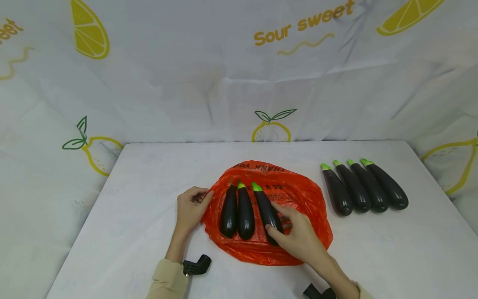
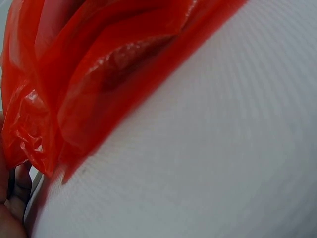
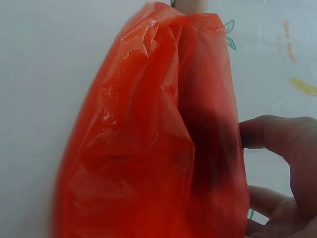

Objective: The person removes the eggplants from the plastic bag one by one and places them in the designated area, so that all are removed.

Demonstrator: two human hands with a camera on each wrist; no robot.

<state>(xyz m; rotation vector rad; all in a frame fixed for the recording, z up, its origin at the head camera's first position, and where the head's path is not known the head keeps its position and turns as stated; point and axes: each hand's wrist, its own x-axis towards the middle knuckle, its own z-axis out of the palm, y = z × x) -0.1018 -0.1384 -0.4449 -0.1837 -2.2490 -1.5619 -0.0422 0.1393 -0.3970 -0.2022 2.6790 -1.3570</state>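
A person in beige sleeves is working at a white tbl (image 1: pixel 142 232), both hands on or over a red plastic bag (image 1: pixel 308 193). The bag is lying spread out mid-tbl, mouth wide, its crinkled rim running round the contents; black print incl. "THANK YOU" is showing upside down along the far side.

Contents: 3 dark eggplants, all lying w/in that rim, green ends pointing away from the person. The L eggplant (image 1: pixel 228 214) & the mid eggplant (image 1: pixel 245 214) are lying close together, approx. parallel. The R eggplant (image 1: pixel 266 209) is slanting a bit, w/ a strip of red showing btwn it & the mid one.

R hand (image 1: pixel 298 232) is gripping that R eggplant near its fat end, thumb on the near side, fingers round the other. L hand (image 1: pixel 189 209) is pinching the bag's L edge btwn thumb & fingers; the L wrist view is showing the film bunching up there. In the R wrist view a dark shape is showing thru the red film.

Outside the bag, to its R, 4 more eggplants (image 1: pixel 352 187) are lying on the tbl in a neat slanted row, stems away too. Behind, a lemon-print cloth (image 1: pixel 179 91) is hanging, reading "Sour sweet".
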